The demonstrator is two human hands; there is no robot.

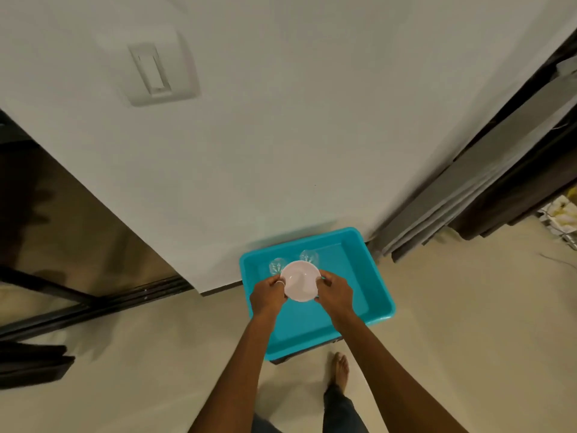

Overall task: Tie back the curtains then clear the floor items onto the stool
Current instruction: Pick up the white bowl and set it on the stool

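- Bare foot (339, 371), nearest the viewer: planted on smooth beige floor (452, 307) just short of the tub's near edge. Risk, as a judgement: a forward step could knock the support and jolt the load.
- Left hand (267, 296): fingers curled on the bowl's left rim, pinching it.
- Right hand (335, 293): fingers pressed to the bowl's right rim, pinching it from the opposite side.
- White bowl (300, 280): round, shallow, glossy, probably ceramic or melamine; held between both hands above the tub's interior. Risk: the rim-only hold on a slick surface could slip, dropping the bowl onto the glasses.
- Teal plastic tub (379, 295): rectangular, rounded corners, smooth raised walls; it rests on a dark support glimpsed beneath its near edge, presumably the stool, mostly hidden.
- Two clear glasses (277, 266), at the tub's far left: transparent, cut or ribbed pattern, just beyond the bowl. Risk: brittle; lowering the bowl too far back would strike them.
- Curtains (468, 195), far right: long grey and dark brown folds, hanging against the wall; whether tied cannot be told.
- White wall (281, 135), far: matte, plain, with a pale rectangular switch plate (154, 73).
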